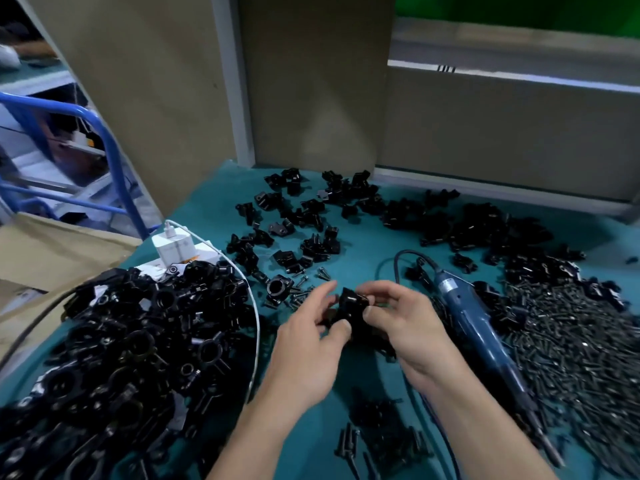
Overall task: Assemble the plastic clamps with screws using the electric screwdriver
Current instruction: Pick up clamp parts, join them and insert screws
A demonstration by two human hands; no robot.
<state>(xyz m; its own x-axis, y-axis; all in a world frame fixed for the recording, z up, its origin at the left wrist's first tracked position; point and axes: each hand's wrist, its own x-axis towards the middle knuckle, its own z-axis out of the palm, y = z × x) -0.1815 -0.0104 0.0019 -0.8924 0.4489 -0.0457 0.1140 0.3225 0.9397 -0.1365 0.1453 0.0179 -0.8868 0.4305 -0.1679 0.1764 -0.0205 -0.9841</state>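
Note:
Both hands meet over the teal table around one black plastic clamp [349, 306]. My left hand [311, 344] pinches its left side between thumb and fingers. My right hand [405, 323] pinches its right side, fingertips at the top edge. The blue electric screwdriver [481, 330] lies on the table just right of my right hand, tip toward the near edge, held by no hand. A broad heap of black screws [581, 344] covers the table to the right. Loose black clamp parts [304, 220] are scattered behind the hands.
A big pile of black assembled clamps [138, 344] fills the left. A white charger [173, 247] with a white cable [256, 327] sits behind that pile. Several long screws [349, 445] lie near the front edge. Cardboard panels [311, 81] wall the back; a blue cart frame [110, 150] stands at the left.

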